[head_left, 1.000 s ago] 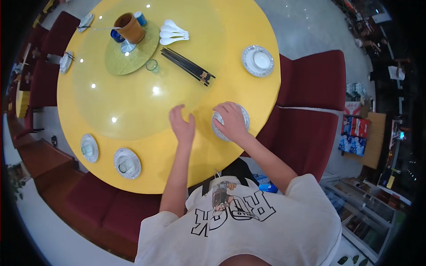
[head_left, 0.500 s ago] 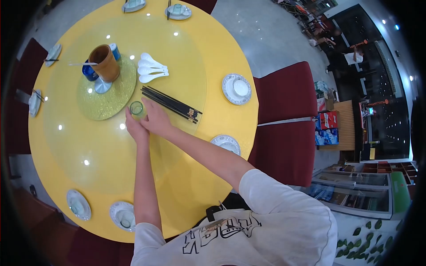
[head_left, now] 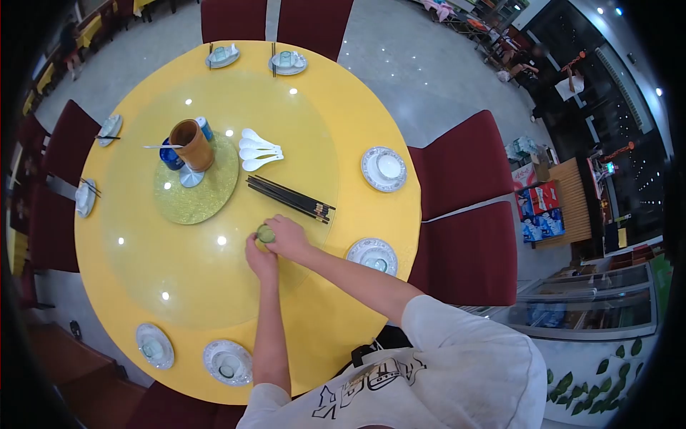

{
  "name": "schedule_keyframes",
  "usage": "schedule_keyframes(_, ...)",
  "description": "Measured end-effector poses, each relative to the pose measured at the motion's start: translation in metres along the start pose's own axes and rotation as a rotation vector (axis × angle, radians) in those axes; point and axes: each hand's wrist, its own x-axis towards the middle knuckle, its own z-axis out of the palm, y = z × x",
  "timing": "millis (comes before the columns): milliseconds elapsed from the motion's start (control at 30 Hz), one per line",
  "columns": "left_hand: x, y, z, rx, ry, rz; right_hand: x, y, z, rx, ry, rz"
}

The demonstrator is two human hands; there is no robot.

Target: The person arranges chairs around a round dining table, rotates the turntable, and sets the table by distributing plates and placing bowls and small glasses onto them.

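Between my left hand (head_left: 261, 257) and my right hand (head_left: 289, 237) is a small green-tinted glass (head_left: 265, 234), held over the yellow table (head_left: 193, 357). The fingers of both hands are closed round it. Just beyond my right hand lies a row of black chopsticks (head_left: 289, 198). Several white spoons (head_left: 259, 149) are fanned out farther back. To their left, a brown cup (head_left: 192, 145) stands on a glittery round mat (head_left: 196, 207), beside a blue container (head_left: 170, 155).
Place settings line the table edge, including a plate with a bowl (head_left: 384, 169) at right, a plate with a glass (head_left: 372, 257), and plates at lower left (head_left: 155, 345). Dark red chairs (head_left: 464, 247) surround the table. People (head_left: 569, 86) are in the background.
The view has shifted, showing more floor and chairs beyond the table. Both hands have moved with the glass toward my body, away from the mat and chopsticks.
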Motion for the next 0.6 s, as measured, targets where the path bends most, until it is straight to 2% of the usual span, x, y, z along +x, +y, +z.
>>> schedule_keyframes(133, -0.046, 0.018, 0.004, -0.044, 0.004, 0.109, -0.044, 0.016, -0.032, -0.011, -0.013, -0.021)
schedule_keyframes(233, -0.075, 0.046, 0.011, -0.091, -0.116, 0.135, -0.073, 0.040, -0.063, -0.003, -0.053, 0.019)
schedule_keyframes(300, -0.094, 0.074, 0.023, -0.258, -0.426, 0.109, -0.097, 0.059, -0.098, 0.013, -0.067, 0.065)
schedule_keyframes(433, -0.111, 0.100, 0.059, -0.243, -0.555, 0.147, -0.116, 0.100, -0.149, 0.054, -0.059, 0.127)
schedule_keyframes(567, -0.116, 0.140, 0.093, -0.334, -0.700, 0.018, -0.116, 0.151, -0.188, 0.176, -0.054, 0.129)
schedule_keyframes(600, -0.121, 0.145, 0.102, -0.448, -0.735, -0.039, -0.117, 0.162, -0.197, 0.223, -0.074, 0.163)
